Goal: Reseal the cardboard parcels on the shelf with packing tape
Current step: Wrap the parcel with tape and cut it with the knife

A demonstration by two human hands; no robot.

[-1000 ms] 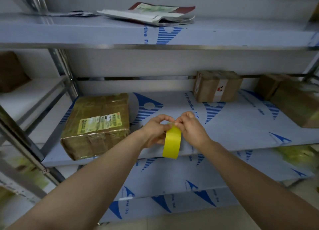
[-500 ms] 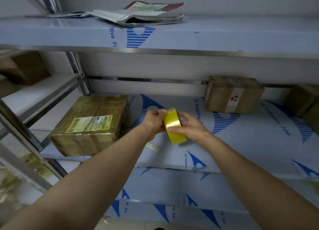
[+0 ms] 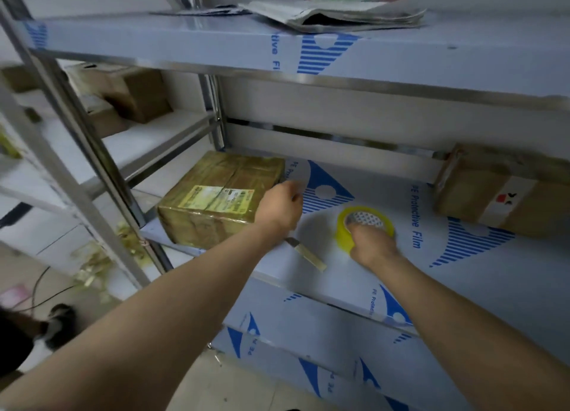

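The right hand (image 3: 373, 245) grips the near rim of the yellow tape roll (image 3: 365, 218), which lies flat on the shelf (image 3: 481, 275); the left hand (image 3: 282, 207) has its fingers curled at the right edge of the taped parcel (image 3: 216, 201), and I cannot tell whether it grips anything; the shelf wears blue-printed film, with a steel upright (image 3: 92, 170) at its left; half a second ago both hands held the roll on edge in the air; a pale strip (image 3: 308, 255) lies near the front edge; bare film separates the roll from a second parcel (image 3: 493, 198).
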